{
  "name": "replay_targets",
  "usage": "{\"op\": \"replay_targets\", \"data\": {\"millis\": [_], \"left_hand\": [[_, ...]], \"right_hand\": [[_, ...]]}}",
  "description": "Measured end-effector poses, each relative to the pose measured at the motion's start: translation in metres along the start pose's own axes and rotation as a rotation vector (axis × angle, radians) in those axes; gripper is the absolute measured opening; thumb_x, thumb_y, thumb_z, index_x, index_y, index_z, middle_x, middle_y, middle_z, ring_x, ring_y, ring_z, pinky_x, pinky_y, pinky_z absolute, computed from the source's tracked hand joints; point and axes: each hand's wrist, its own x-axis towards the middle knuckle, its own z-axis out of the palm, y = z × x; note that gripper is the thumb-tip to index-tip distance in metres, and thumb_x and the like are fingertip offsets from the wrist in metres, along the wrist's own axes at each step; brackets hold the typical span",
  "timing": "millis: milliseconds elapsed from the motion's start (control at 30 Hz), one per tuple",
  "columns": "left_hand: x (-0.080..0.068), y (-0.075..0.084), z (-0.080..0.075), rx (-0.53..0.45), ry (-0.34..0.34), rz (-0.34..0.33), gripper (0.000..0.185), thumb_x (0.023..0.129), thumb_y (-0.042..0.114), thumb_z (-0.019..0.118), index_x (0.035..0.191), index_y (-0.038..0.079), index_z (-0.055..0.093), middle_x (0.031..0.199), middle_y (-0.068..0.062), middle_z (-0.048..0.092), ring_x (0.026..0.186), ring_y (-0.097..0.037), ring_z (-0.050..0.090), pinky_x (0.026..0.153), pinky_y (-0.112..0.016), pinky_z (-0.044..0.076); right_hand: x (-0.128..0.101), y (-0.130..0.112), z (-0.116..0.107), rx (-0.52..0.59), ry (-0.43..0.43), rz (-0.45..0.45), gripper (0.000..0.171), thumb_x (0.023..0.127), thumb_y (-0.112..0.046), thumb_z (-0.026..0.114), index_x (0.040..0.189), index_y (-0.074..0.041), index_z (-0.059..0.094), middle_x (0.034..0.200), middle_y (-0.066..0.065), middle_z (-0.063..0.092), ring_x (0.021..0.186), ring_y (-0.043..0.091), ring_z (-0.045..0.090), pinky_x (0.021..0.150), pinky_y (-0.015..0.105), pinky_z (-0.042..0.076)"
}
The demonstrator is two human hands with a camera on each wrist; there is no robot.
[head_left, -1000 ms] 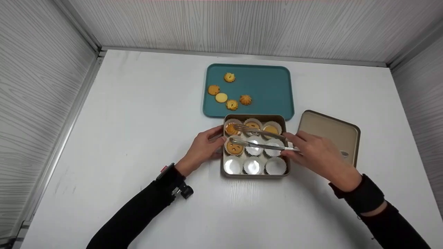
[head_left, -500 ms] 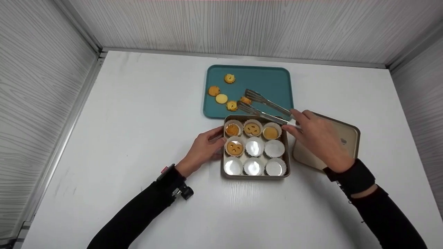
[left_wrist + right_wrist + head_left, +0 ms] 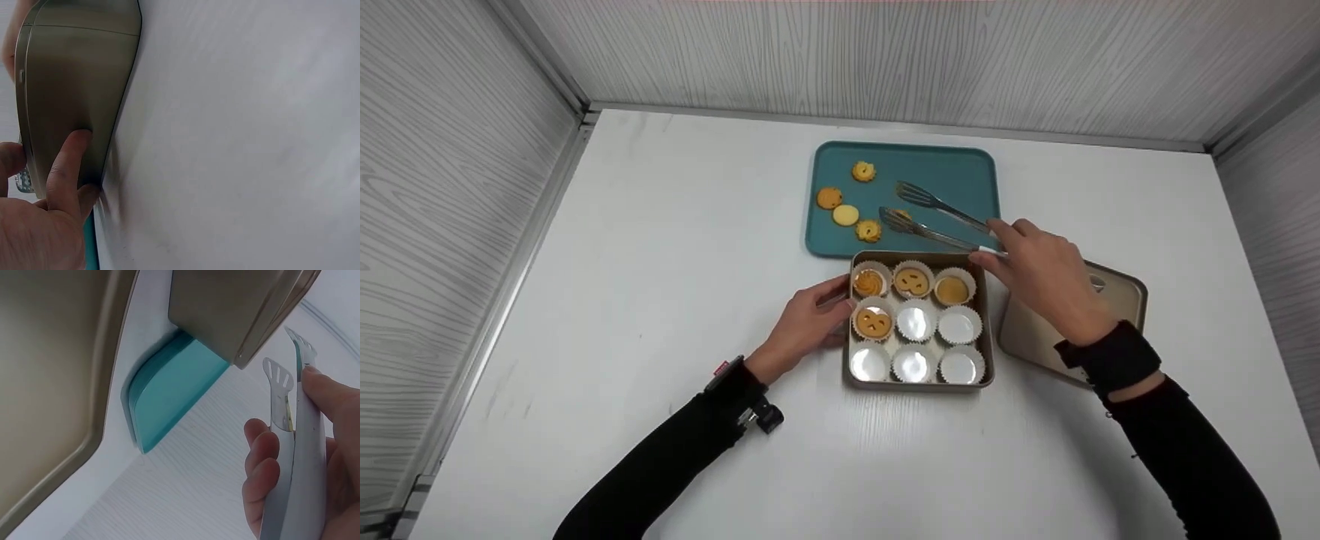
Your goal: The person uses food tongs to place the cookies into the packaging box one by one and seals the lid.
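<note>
My right hand [image 3: 1054, 277] grips metal serving tongs [image 3: 295, 461] with white handles. The slotted tips of the tongs are spread apart over the teal tray [image 3: 960, 172], where they partly hide one cookie [image 3: 903, 215]. My left hand [image 3: 802, 322] holds the left wall of an open gold tin [image 3: 919, 388], thumb at the rim and fingers against the outer side [image 3: 84, 79]. Inside the tin stand rows of white paper cups [image 3: 960, 325]. The back-row cups and the middle-left cup hold cookies, including a swirled cookie [image 3: 868, 283] and a pretzel-shaped cookie [image 3: 874, 322]; the others are bare.
Several more cookies lie on the tray's left half, among them a pale round cookie [image 3: 846, 215] and a brown cookie [image 3: 829, 198]. The tin's lid [image 3: 1039, 330] lies to the right, partly under my right forearm. Grey wood-grain panels [image 3: 885, 60] enclose the white table.
My right hand has carried the tongs from over the tin up to the tray, their tips now around the swirled cookie there. My left hand stays at the tin.
</note>
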Motion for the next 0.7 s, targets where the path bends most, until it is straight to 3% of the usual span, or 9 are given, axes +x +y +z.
{"op": "replay_targets", "data": {"millis": [300, 700], "left_hand": [[0.0, 0.0, 0.001, 0.013, 0.011, -0.005, 0.058, 0.103, 0.02, 0.063, 0.154, 0.001, 0.045, 0.155, -0.014, 0.05, 0.139, -0.025, 0.053, 0.114, -0.032, 0.043], [0.0, -0.001, 0.002, 0.009, 0.019, -0.023, 0.057, 0.103, 0.019, 0.062, 0.155, 0.001, 0.045, 0.156, -0.014, 0.05, 0.138, -0.025, 0.053, 0.114, -0.032, 0.044]], "right_hand": [[0.009, 0.008, 0.011, 0.014, -0.071, 0.039, 0.051, 0.098, -0.036, 0.073, 0.127, 0.005, 0.067, 0.082, 0.019, 0.062, 0.053, 0.03, 0.053, 0.045, 0.046, 0.05], [0.019, 0.01, 0.018, 0.059, -0.203, 0.127, 0.05, 0.1, -0.037, 0.071, 0.124, 0.007, 0.067, 0.088, 0.021, 0.066, 0.065, 0.035, 0.062, 0.055, 0.05, 0.054]]}}
